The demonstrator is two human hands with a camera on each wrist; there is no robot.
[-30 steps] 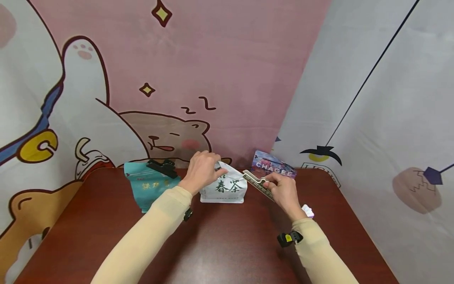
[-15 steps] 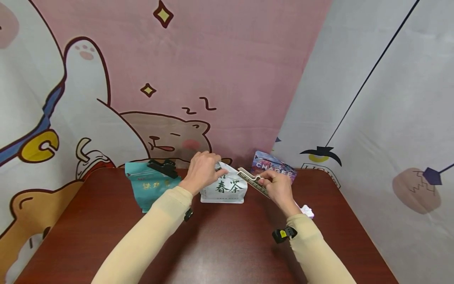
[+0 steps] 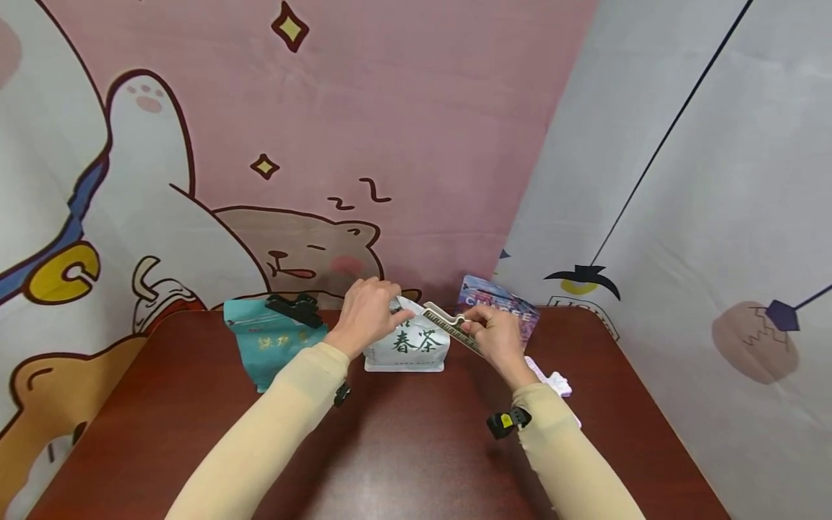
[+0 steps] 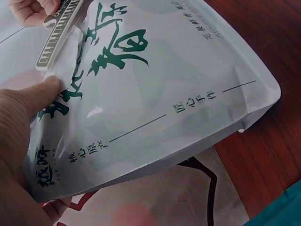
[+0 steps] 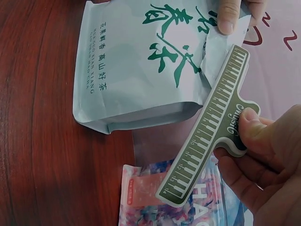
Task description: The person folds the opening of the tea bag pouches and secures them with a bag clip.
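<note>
Your two hands are apart, each with something in its grasp, the white bag [image 3: 412,354] standing upright on the table [image 3: 416,448] in front of you. Your left hand [image 3: 365,314] grips that bag by its top, the thumb laid on the printed front near the folded-over corner and fingers showing behind. Your right hand [image 3: 499,336] pinches the handle of the long clip [image 5: 205,128] between thumb and fingers; the clip is printed with piano keys, a row of numbers and the word "Music". You hold it aslant, its upper end at the bag's folded top, just beside your left thumb, and its lower end out past the bag's side. You cannot tell from these views whether its jaws have the bag's edge between them. To the left of the white bag is a teal bag [image 3: 260,350] with a black clip [image 3: 295,310] across its top. Behind your right hand a colourful bag [image 3: 477,291] marked "CHAGEE" leans back, partly hidden. A pale pinkish-white object [image 3: 557,383] lies on the table beside your right wrist, partly covered by your sleeve [image 3: 572,448]. Beyond the table rises a backdrop [image 3: 442,144] with cartoon animals.
</note>
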